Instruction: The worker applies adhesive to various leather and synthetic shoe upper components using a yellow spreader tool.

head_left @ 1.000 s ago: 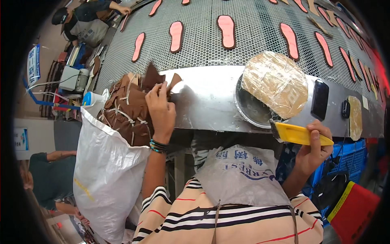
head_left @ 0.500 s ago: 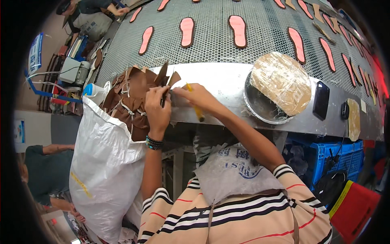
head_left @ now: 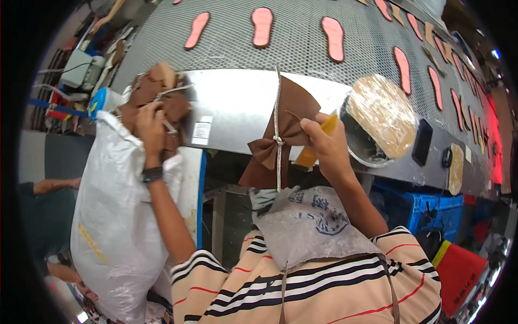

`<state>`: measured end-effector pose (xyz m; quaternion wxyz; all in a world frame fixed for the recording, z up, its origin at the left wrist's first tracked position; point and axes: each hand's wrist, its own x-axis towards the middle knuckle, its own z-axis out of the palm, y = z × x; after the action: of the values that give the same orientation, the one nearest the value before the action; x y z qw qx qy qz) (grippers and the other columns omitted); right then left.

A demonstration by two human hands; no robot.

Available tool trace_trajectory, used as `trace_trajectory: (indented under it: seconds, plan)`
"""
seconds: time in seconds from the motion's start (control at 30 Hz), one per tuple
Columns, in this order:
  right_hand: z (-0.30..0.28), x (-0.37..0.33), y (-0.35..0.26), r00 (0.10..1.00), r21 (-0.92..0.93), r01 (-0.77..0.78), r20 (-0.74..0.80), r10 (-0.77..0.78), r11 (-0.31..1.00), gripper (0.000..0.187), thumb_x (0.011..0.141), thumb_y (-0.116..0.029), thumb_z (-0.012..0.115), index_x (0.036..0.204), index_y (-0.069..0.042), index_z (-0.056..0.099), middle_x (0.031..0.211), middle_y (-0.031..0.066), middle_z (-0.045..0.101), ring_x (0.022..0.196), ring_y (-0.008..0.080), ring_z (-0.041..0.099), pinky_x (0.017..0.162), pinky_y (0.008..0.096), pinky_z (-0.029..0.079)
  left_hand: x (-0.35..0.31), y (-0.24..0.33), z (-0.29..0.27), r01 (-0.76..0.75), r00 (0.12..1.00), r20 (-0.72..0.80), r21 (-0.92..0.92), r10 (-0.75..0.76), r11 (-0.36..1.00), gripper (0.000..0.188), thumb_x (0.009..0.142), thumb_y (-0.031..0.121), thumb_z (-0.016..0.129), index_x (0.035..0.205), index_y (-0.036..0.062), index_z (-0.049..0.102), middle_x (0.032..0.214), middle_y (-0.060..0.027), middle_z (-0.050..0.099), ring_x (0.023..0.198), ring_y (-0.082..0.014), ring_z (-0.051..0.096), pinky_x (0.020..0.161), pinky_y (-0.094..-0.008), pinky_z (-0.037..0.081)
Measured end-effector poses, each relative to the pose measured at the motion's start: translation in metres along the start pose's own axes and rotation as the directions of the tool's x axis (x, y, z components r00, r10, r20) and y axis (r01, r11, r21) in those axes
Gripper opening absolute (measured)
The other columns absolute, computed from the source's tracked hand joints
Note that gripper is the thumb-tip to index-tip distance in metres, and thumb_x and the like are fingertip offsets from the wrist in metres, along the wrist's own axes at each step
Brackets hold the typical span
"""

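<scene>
My right hand (head_left: 329,148) is closed on the edge of a brown bow-shaped piece (head_left: 294,97), with a knotted middle and a sparkling strip running down it. The same hand also keeps hold of a yellow strip-like tool (head_left: 306,157), whose kind I cannot make out. The piece hangs over the front edge of the metal table (head_left: 232,116). At the left, my left hand (head_left: 151,129) has its fingers curled on a heap of similar brown pieces (head_left: 175,108) with sparkling strips. That heap is at the mouth of a white woven sack (head_left: 116,216).
Pink insoles with dark rims (head_left: 262,27) lie across the perforated conveyor (head_left: 226,40) beyond the table. A round tub (head_left: 353,140) under a wrapped cardboard disc (head_left: 382,113) stands right, beside a phone (head_left: 422,143). A blue crate (head_left: 431,210) is below.
My hands have moved apart. The right has drawn one brown bow piece rightward and it now hangs spread out. The left has shifted left onto the heap. The view has turned somewhat.
</scene>
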<state>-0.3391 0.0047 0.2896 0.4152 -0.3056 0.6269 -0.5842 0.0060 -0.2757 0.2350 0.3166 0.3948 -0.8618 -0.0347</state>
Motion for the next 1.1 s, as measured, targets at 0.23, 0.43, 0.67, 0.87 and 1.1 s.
trace_trajectory:
  seconds: [0.23, 0.43, 0.67, 0.87, 1.1]
  plan:
    - [-0.04, -0.053, -0.013, 0.995, 0.142, 0.034, -0.097, -0.02, 0.989, 0.03, 0.093, -0.02, 0.069, 0.073, 0.0, 0.061, 0.064, -0.0021, 0.056, 0.058, 0.0046, 0.049, 0.052, 0.0246, 0.039, 0.004, -0.059, -0.029, 0.176, 0.939, 0.306, -0.034, -0.157, 0.984, 0.036, 0.103, 0.016, 0.051, 0.135, 0.0002, 0.058, 0.134, -0.0168, 0.06, 0.128, -0.0286, 0.054, 0.111, -0.0374, 0.039]
    - [-0.055, -0.071, -0.03, 0.994, -0.021, 0.072, -0.076, -0.073, 0.997, 0.032, 0.095, -0.021, 0.068, 0.077, 0.005, 0.068, 0.06, 0.0014, 0.058, 0.057, 0.0058, 0.05, 0.05, 0.0291, 0.04, 0.008, 0.272, -0.062, 0.139, 0.925, 0.376, -0.448, 0.045, 0.883, 0.073, 0.091, 0.019, 0.066, 0.153, -0.0044, 0.035, 0.158, -0.0219, 0.039, 0.147, -0.0391, 0.036, 0.121, -0.0442, 0.027]
    - [-0.125, -0.097, -0.055, 0.972, -0.189, 0.228, 0.096, -0.213, 0.955, 0.023, 0.099, -0.02, 0.063, 0.094, 0.0, 0.071, 0.079, 0.0137, 0.069, 0.068, 0.0244, 0.065, 0.066, 0.0352, 0.051, -0.051, 0.359, -0.005, 0.47, 0.86, 0.478, -0.611, -0.177, 0.637, 0.04, 0.103, 0.016, 0.056, 0.136, -0.0055, 0.054, 0.127, -0.0117, 0.061, 0.1, -0.0165, 0.061, 0.091, -0.0287, 0.048]
    - [-0.17, -0.074, -0.028, 0.924, -0.534, 0.312, -0.022, -0.382, 0.786, 0.017, 0.095, -0.013, 0.067, 0.108, -0.003, 0.073, 0.099, 0.0135, 0.071, 0.076, 0.029, 0.068, 0.071, 0.0349, 0.053, -0.043, 0.305, 0.021, 0.584, 0.715, 0.692, -0.67, 0.101, 0.458, 0.044, 0.103, 0.017, 0.059, 0.138, -0.0062, 0.047, 0.113, -0.0183, 0.067, 0.099, -0.0266, 0.069, 0.087, -0.0372, 0.056]
    - [-0.157, -0.032, 0.028, 0.885, -0.806, 0.322, 0.07, -0.46, 0.497, 0.018, 0.087, -0.011, 0.071, 0.104, -0.006, 0.074, 0.092, 0.0095, 0.07, 0.076, 0.0302, 0.069, 0.069, 0.0401, 0.054, -0.006, 0.312, 0.057, 0.861, 0.227, 0.929, -0.332, 0.294, 0.386, 0.05, 0.104, 0.017, 0.059, 0.143, -0.0045, 0.039, 0.111, -0.0173, 0.068, 0.087, -0.0242, 0.074, 0.075, -0.0359, 0.062]
